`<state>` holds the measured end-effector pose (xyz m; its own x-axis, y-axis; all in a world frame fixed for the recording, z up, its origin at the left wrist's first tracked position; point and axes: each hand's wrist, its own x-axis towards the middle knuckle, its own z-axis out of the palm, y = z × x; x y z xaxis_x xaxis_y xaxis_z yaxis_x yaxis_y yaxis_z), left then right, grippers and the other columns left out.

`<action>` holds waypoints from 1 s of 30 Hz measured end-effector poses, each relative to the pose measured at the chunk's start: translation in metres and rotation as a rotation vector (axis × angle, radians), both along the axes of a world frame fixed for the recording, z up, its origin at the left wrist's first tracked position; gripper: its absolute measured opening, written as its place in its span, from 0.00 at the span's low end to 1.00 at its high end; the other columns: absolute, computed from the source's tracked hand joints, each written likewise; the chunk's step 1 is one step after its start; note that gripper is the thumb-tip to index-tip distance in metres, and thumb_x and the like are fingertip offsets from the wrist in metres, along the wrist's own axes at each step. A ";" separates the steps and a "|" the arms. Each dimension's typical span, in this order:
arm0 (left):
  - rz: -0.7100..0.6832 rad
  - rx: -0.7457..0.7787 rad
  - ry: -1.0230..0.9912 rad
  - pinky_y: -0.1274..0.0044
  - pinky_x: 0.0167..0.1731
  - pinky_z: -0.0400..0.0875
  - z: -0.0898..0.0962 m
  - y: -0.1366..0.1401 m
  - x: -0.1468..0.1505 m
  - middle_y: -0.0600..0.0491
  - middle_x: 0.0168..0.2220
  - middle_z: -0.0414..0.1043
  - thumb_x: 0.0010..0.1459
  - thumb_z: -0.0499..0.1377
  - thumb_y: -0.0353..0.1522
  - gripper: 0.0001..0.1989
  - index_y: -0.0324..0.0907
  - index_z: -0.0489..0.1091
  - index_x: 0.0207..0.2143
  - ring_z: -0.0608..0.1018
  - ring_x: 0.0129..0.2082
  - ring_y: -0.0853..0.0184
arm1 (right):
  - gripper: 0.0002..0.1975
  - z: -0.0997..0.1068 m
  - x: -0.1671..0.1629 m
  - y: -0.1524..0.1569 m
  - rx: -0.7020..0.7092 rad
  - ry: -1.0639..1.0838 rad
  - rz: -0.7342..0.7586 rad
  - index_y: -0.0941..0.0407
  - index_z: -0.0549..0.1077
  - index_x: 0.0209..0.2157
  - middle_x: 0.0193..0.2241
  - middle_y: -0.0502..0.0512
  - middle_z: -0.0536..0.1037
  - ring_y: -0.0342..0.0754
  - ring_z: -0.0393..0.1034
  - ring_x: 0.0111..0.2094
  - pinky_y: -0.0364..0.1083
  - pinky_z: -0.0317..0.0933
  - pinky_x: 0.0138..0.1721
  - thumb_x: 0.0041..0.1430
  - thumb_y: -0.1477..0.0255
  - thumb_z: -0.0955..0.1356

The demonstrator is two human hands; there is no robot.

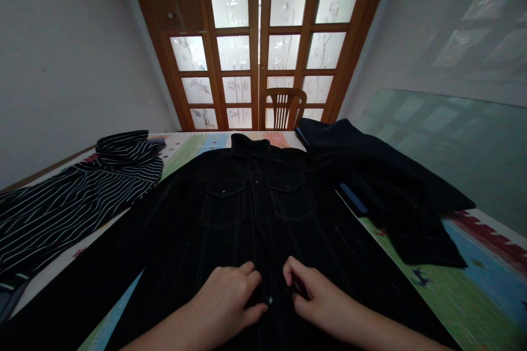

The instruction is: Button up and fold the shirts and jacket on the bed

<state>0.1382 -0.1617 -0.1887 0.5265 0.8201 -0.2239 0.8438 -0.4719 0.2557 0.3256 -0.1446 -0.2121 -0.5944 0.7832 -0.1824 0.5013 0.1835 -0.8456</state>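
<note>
A black denim jacket [230, 208] lies face up, its collar at the far end and two flapped chest pockets showing. My left hand [233, 293] is closed on the jacket's front placket, fingers curled and thumb beside a metal button [269, 300]. Across from it, my right hand [310, 293] is also closed, with dark cloth of the jacket between thumb and fingers. The front is buttoned near the collar; how far it is fastened lower down is too dark to tell.
A black-and-white striped shirt [102, 186] lies to the left. Folded dark navy garments [382, 153] lie at the right, partly under a jacket sleeve [428, 236]. A patterned cloth [486, 279] covers the table. Beyond stands a wooden chair [284, 100] before glazed doors.
</note>
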 end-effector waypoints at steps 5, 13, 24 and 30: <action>0.071 -0.089 -0.131 0.81 0.28 0.64 -0.012 -0.003 0.004 0.57 0.34 0.64 0.45 0.56 0.34 0.10 0.44 0.60 0.33 0.70 0.32 0.70 | 0.10 -0.007 0.000 0.003 -0.124 0.167 -0.064 0.55 0.56 0.25 0.20 0.43 0.58 0.37 0.50 0.20 0.36 0.46 0.19 0.39 0.83 0.58; 0.093 -0.135 -0.106 0.80 0.26 0.63 -0.011 -0.002 0.016 0.57 0.29 0.68 0.47 0.50 0.26 0.05 0.43 0.60 0.29 0.71 0.28 0.69 | 0.11 -0.005 0.000 0.002 -0.146 0.158 -0.062 0.56 0.58 0.25 0.22 0.44 0.58 0.37 0.52 0.19 0.36 0.47 0.19 0.38 0.83 0.58; 0.043 -0.053 -0.010 0.77 0.26 0.64 0.020 -0.004 0.030 0.52 0.30 0.68 0.49 0.46 0.25 0.06 0.42 0.58 0.29 0.70 0.29 0.66 | 0.11 -0.001 0.002 0.001 -0.076 0.305 -0.117 0.55 0.59 0.25 0.19 0.44 0.58 0.39 0.53 0.21 0.38 0.48 0.22 0.37 0.84 0.57; 0.207 -0.125 -0.308 0.82 0.27 0.63 -0.013 -0.007 0.030 0.55 0.28 0.67 0.51 0.46 0.27 0.04 0.41 0.59 0.27 0.69 0.28 0.71 | 0.11 0.000 -0.002 -0.003 -0.005 0.288 -0.110 0.56 0.61 0.26 0.22 0.46 0.63 0.39 0.57 0.23 0.38 0.52 0.24 0.40 0.84 0.57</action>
<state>0.1683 -0.1684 -0.2015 0.4109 0.8924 -0.1863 0.7925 -0.2487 0.5568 0.3234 -0.1475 -0.2120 -0.5336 0.8454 -0.0224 0.2576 0.1372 -0.9565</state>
